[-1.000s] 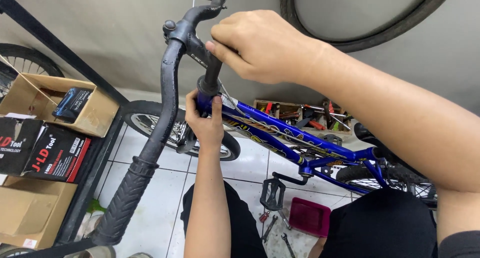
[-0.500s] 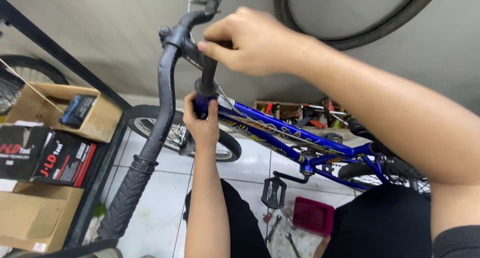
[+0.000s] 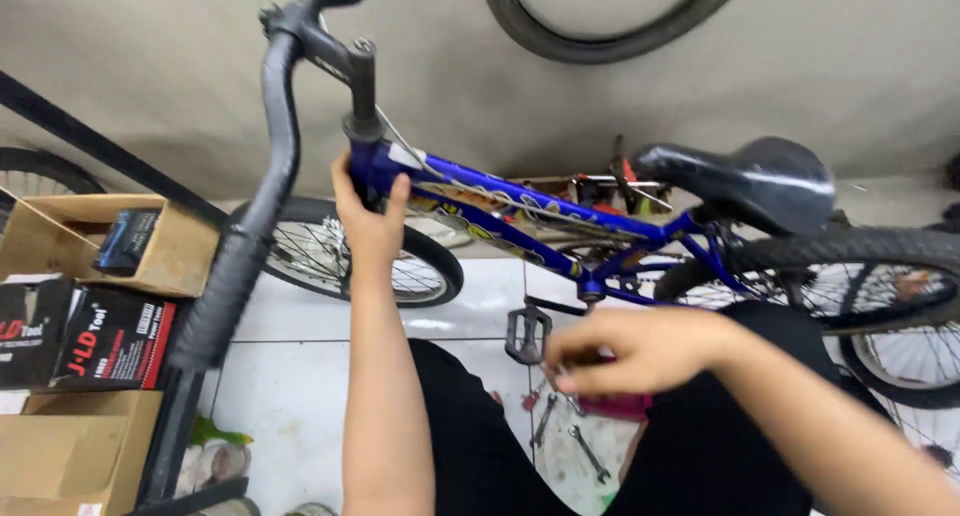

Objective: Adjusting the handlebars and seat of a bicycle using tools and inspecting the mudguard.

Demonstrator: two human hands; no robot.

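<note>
Blue bicycle (image 3: 560, 216): stands in front of you on the white tiled floor (image 3: 290, 396), black saddle (image 3: 750, 181) to your right, front wheel (image 3: 350, 256) low behind your left arm.

Black handlebar (image 3: 275, 146): rises to the upper left; its stem (image 3: 362, 86) drops into the top of the blue frame.

Cardboard boxes (image 3: 70, 246): stacked on the shelf at your left.

Left hand (image 3: 368, 211): your grip is wrapped around the frame just under the stem, steadying the bicycle.

Right hand (image 3: 625, 351): low over your lap, fingers pinched narrow on something small; what it is cannot be told from here, perhaps a bolt or a tool tip.

Pedal (image 3: 527, 334): black, just left of your right hand.

Wrenches (image 3: 565, 431): loose on the floor below that hand.

Risk: if the left hand loosens, the bars may swing and tip the bicycle. A small part slipping from the pinch could vanish among the tools on the floor.
</note>
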